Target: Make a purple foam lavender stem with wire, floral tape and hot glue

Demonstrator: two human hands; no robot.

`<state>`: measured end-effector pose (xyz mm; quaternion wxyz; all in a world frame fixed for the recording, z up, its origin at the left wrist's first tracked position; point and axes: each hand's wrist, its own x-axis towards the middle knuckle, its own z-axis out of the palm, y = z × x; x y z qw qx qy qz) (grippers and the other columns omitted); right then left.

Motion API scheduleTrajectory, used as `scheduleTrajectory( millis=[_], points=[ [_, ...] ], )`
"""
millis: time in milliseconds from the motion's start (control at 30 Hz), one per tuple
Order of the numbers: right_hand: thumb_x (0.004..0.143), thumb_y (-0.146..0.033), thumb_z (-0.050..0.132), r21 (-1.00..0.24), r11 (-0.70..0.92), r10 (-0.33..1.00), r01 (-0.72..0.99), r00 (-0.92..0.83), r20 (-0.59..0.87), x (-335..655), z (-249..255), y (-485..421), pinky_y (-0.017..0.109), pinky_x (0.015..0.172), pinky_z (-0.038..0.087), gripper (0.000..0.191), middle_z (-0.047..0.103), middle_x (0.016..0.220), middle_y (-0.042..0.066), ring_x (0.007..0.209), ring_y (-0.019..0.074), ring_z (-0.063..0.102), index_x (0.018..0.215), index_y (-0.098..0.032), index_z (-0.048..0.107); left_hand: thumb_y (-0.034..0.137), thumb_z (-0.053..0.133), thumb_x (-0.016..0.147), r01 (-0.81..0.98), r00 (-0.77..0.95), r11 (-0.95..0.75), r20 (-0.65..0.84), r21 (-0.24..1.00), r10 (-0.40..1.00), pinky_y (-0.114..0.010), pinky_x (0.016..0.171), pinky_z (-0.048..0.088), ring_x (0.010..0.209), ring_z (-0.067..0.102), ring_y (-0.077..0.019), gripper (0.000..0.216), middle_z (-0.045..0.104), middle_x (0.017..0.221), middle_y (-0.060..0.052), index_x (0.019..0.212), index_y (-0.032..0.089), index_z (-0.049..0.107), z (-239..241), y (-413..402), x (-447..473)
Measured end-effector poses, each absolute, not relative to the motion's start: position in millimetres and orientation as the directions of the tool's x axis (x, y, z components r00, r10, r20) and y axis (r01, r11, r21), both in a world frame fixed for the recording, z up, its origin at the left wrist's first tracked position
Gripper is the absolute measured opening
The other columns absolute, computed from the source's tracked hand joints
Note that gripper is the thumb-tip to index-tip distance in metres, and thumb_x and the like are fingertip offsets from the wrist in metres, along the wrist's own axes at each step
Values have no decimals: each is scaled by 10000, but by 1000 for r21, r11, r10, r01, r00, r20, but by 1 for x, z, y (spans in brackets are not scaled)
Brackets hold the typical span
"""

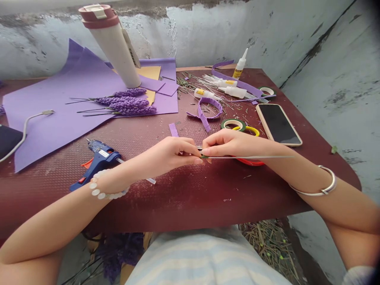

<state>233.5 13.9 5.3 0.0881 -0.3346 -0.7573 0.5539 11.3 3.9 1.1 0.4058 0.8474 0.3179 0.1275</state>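
Note:
My left hand [184, 152] and my right hand [221, 143] meet above the front middle of the table, both pinched closed at one end of a thin pale wire [252, 157]. A bit of green tape [204, 156] shows between the fingertips, on the wire's left end. From there the wire runs level to the right, under my right wrist. Just behind my right hand lie a roll of green tape [227, 123] and a yellow ring [252, 130]. Partly hidden below that hand is a red round thing [251, 162]. A short purple strip [173, 130] lies behind my left hand.
A blue glue gun [102, 160] lies beside my left forearm. Behind are purple sheets [50, 107], crepe lavender stems [127, 103], a tumbler [114, 51], a curled purple strip [204, 114], glue bottles [239, 67] and loose wires. A phone [279, 123] lies at right.

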Motion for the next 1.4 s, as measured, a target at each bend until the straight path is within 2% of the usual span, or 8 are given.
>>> scheduleTrajectory(
  millis=[300, 667, 800, 900, 1000, 1100, 1200, 1400],
  points=[
    [882, -422, 573, -936, 93, 595, 340, -773, -222, 235, 5, 12, 275, 544, 175, 279, 332, 663, -42, 610, 93, 257, 771, -169, 610, 230, 676, 823, 371, 658, -422, 86, 827, 748, -232, 620, 388, 675, 513, -103, 110, 590, 741, 1, 850, 181, 770, 1, -2, 14],
    [877, -409, 578, -940, 48, 606, 337, -758, -241, 233, 6, 10, 279, 524, 162, 285, 310, 635, -48, 579, 89, 234, 728, -165, 580, 207, 705, 795, 454, 607, -495, 149, 741, 781, -227, 591, 361, 631, 479, -92, 63, 563, 686, 14, 768, 188, 758, 6, -5, 17],
    [883, -384, 561, -935, 5, 590, 354, -756, -283, 234, 3, 12, 275, 521, 170, 255, 324, 632, -47, 579, 92, 246, 744, -171, 580, 197, 681, 813, 490, 622, -639, 276, 592, 733, -232, 613, 377, 636, 483, -101, 91, 567, 688, -3, 752, 164, 741, 1, -6, 17],
    [867, -364, 567, -933, -3, 608, 359, -740, -287, 232, 1, 12, 267, 527, 182, 232, 336, 632, -50, 580, 92, 257, 738, -171, 567, 195, 587, 869, 525, 657, -788, 435, 323, 616, -259, 635, 374, 674, 481, -133, 187, 582, 712, -32, 730, 165, 709, -7, -8, 17],
    [849, -351, 573, -924, 59, 642, 377, -724, -254, 230, 0, 12, 261, 563, 222, 224, 412, 673, -36, 618, 96, 322, 725, -165, 568, 197, 511, 899, 565, 688, -801, 423, 197, 589, -256, 615, 369, 674, 492, -133, 204, 617, 804, -42, 796, 180, 686, -12, -9, 17],
    [840, -345, 581, -916, 94, 664, 391, -710, -235, 230, -1, 12, 261, 584, 231, 225, 426, 685, -34, 642, 98, 349, 712, -162, 557, 247, 550, 892, 538, 696, -758, 311, 369, 647, -233, 645, 401, 711, 537, -121, 139, 617, 889, -43, 880, 168, 663, -11, -8, 17],
    [835, -343, 592, -927, 89, 658, 364, -720, -220, 231, 0, 12, 260, 569, 217, 224, 407, 677, -39, 623, 90, 329, 713, -159, 555, 247, 552, 904, 464, 703, -695, 250, 549, 666, -216, 677, 408, 722, 537, -110, 147, 604, 840, -29, 834, 160, 647, -6, -5, 18],
    [862, -360, 585, -932, 50, 609, 358, -751, -255, 232, 6, 10, 271, 515, 157, 249, 323, 622, -52, 565, 80, 245, 719, -157, 572, 220, 583, 886, 420, 692, -560, 148, 714, 707, -217, 662, 394, 709, 505, -108, 135, 582, 773, -6, 780, 164, 648, 2, -2, 17]
  ],
)
